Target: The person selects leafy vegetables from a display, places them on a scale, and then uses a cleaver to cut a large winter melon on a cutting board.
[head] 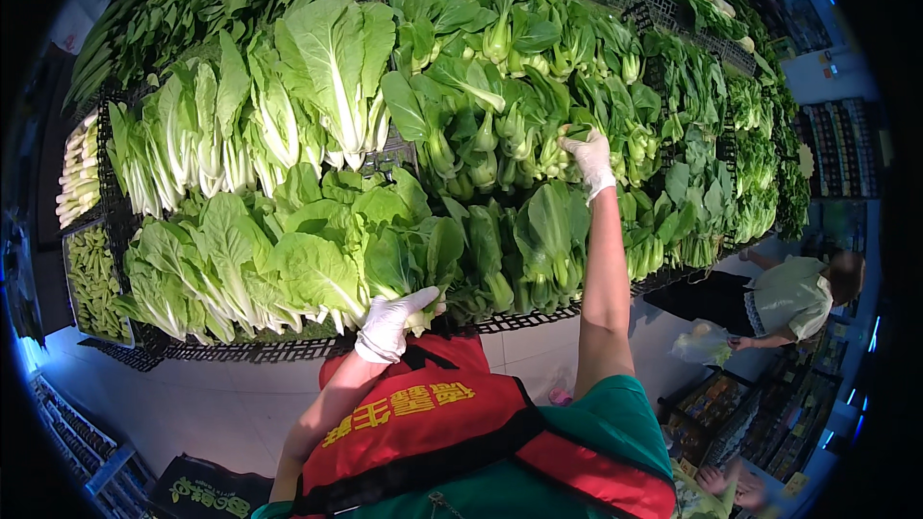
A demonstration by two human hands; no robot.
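Note:
My left hand, in a thin white glove, is at the front edge of the display. Its fingers and thumb close around the base of a bok choy, whose dark green leaves fan out above. Pale Chinese cabbage leaves lie just to its left. Farther out, my right hand, gloved too, reaches into the middle row of bok choy. The fingertips pinch a green bok choy leaf; what lies beneath the palm is hidden.
Black plastic crates edge the sloped display. Long-leaved greens fill the back left, bundled leafy greens the right. Green pods sit in a tray at far left. A person holding a plastic bag is at right.

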